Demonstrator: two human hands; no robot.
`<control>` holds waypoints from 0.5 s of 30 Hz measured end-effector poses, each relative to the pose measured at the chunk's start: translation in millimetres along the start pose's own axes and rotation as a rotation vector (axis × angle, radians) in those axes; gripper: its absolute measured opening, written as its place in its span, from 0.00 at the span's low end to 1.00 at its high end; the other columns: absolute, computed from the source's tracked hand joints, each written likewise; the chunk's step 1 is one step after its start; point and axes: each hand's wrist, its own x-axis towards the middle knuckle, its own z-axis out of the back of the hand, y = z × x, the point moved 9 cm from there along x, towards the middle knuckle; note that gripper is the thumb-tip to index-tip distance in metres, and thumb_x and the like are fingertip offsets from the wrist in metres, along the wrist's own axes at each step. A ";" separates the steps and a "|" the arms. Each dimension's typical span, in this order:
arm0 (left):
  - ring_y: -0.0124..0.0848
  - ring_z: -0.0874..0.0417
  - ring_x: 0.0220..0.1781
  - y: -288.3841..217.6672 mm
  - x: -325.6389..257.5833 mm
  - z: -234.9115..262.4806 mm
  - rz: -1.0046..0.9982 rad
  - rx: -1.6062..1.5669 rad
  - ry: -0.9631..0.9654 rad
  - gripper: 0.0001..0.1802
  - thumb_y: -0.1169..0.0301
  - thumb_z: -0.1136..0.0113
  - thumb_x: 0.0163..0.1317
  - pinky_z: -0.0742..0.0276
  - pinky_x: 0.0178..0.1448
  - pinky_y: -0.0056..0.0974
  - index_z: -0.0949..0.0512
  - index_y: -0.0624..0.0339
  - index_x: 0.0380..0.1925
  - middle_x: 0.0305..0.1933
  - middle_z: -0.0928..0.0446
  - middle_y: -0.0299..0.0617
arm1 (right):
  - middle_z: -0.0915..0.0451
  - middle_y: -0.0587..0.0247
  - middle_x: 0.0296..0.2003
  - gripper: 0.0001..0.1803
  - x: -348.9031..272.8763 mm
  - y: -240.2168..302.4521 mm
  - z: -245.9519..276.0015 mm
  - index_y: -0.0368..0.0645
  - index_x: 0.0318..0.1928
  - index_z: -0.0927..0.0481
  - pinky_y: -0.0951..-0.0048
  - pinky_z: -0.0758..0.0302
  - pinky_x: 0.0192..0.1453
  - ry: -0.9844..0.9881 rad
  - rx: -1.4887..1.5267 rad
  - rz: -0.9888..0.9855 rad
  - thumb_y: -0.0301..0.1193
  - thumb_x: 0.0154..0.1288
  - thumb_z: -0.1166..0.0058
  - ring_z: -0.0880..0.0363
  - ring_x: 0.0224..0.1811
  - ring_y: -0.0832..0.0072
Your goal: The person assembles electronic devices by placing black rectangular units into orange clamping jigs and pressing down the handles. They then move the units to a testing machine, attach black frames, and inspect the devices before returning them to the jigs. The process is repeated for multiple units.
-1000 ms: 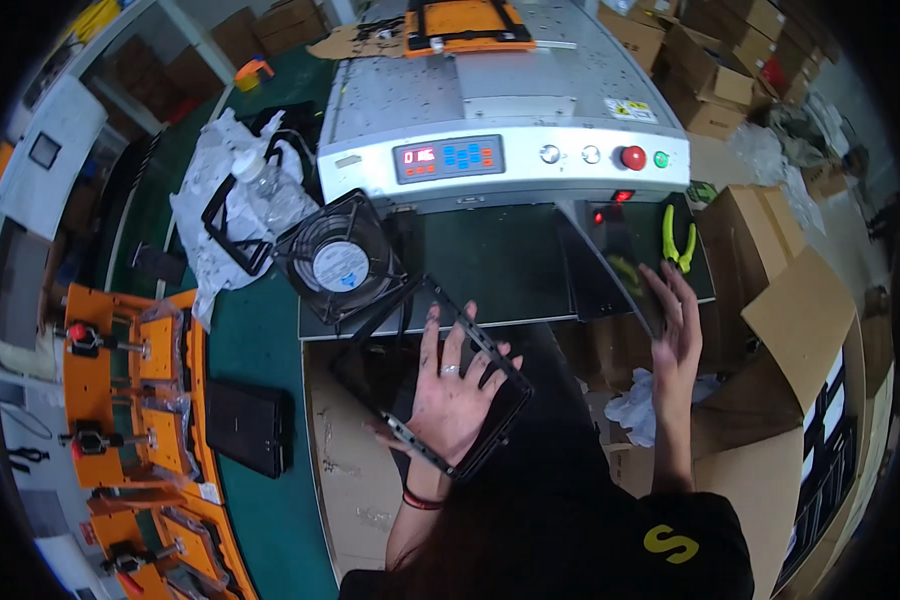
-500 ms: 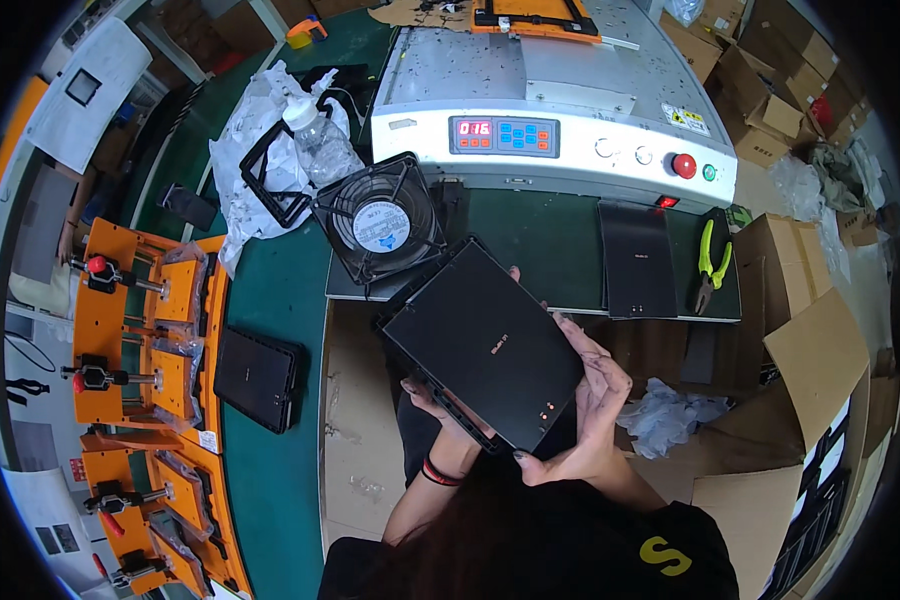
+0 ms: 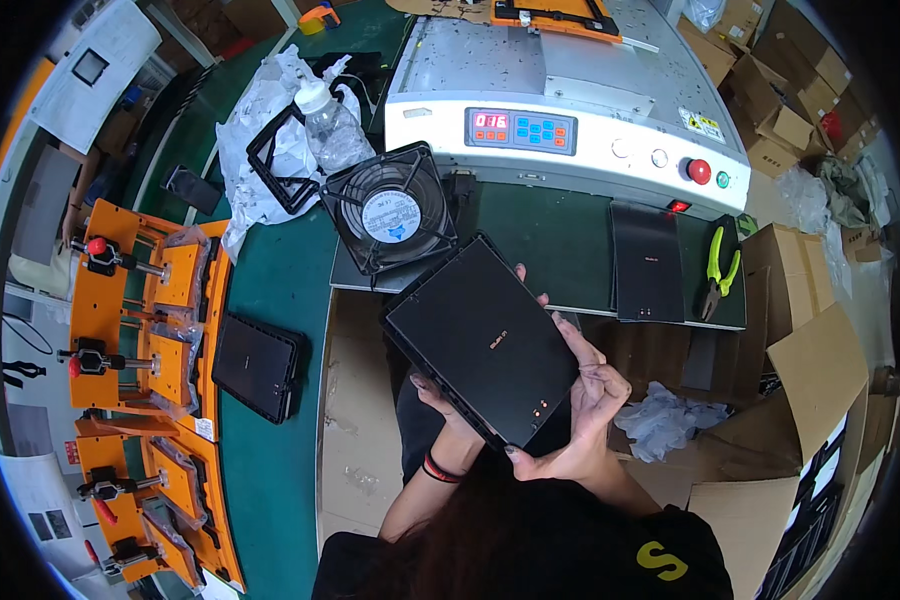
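A black rectangular panel (image 3: 485, 345) set in a black frame (image 3: 410, 345) is held tilted in front of me by both hands. My left hand (image 3: 448, 410) grips it from the near left edge, thumb at the rim, the rest mostly hidden underneath. Fingertips (image 3: 522, 272) poke out past its far right edge. My right hand (image 3: 590, 400) clasps the right edge, its thumb at the lower corner and its fingers along the side. Just beyond lies a black fan (image 3: 390, 210) with a round label, close to the frame's far edge.
On the left bench lie a framed black panel (image 3: 260, 367) and orange clamp fixtures (image 3: 175, 365). Ahead stands a white-fronted machine (image 3: 610, 170). More black panels (image 3: 647, 262) and green-handled pliers (image 3: 716, 270) rest at its right. An open carton (image 3: 820, 360) is at my right.
The panel now sits more evenly in the frame; the gap along its left and lower-left edge has narrowed. Both hands keep nearly the same grip. The whole view has shifted slightly.
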 end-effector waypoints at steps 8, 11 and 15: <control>0.57 0.45 0.71 -3.0 0.8 0.7 -0.041 0.021 0.045 0.65 0.17 0.59 0.40 0.38 0.69 0.57 0.55 0.43 0.73 0.76 0.61 0.55 | 0.45 0.25 0.61 0.49 -0.8 -2.3 -2.5 0.46 0.52 0.51 0.44 0.44 0.68 -0.003 0.016 -0.033 0.40 0.37 0.26 0.43 0.66 0.40; 0.57 0.44 0.71 -2.0 -0.3 0.3 -0.029 0.037 0.023 0.65 0.17 0.58 0.40 0.38 0.69 0.57 0.55 0.43 0.73 0.76 0.61 0.55 | 0.45 0.25 0.61 0.49 -0.1 -0.8 -1.7 0.45 0.51 0.51 0.44 0.44 0.68 -0.006 0.006 -0.021 0.40 0.37 0.26 0.43 0.67 0.39; 0.53 0.47 0.73 -0.6 0.0 0.9 0.004 -0.026 0.017 0.68 0.19 0.50 0.38 0.42 0.72 0.56 0.57 0.46 0.73 0.76 0.61 0.52 | 0.44 0.25 0.62 0.48 -2.6 -3.3 -2.0 0.44 0.51 0.49 0.42 0.49 0.69 -0.001 -0.012 -0.034 0.40 0.36 0.26 0.43 0.67 0.41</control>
